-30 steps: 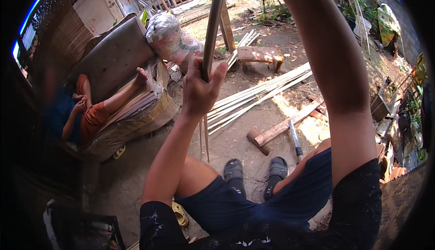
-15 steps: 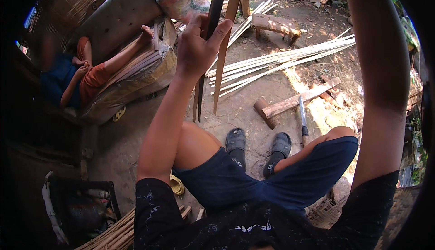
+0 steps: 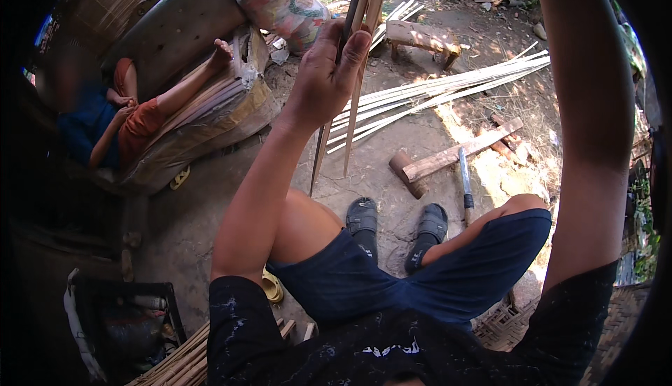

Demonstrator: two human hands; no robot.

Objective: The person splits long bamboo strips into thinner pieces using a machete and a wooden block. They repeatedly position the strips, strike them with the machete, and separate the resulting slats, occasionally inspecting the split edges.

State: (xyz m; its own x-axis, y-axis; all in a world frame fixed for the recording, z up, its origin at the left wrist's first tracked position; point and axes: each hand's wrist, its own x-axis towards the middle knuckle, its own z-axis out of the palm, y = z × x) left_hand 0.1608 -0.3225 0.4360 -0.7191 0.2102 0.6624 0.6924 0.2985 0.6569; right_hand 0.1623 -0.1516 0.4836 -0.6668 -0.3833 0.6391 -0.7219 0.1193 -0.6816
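Note:
My left hand [image 3: 329,67] is closed round a few long, thin strips [image 3: 353,116] that look like split bamboo, one of them dark. They stand nearly upright, with their tapered lower ends spread apart above the ground. Their tops run past the upper edge of the picture. My right forearm [image 3: 591,120] reaches up along the right side, and its hand is out of sight beyond the top edge.
Ahead lie pale strips [image 3: 441,88] near a low wooden bench [image 3: 423,36]. A long-bladed knife [image 3: 465,176] rests beside a plank [image 3: 462,151] propped on a wood block [image 3: 406,172]. To the left, a person [image 3: 143,123] reclines on a worn sofa [image 3: 203,141]; a stuffed plastic bag [image 3: 280,1] stands behind.
My left hand has shifted to the right with the strips, and their upper parts now sit closer together. The right forearm has barely moved.

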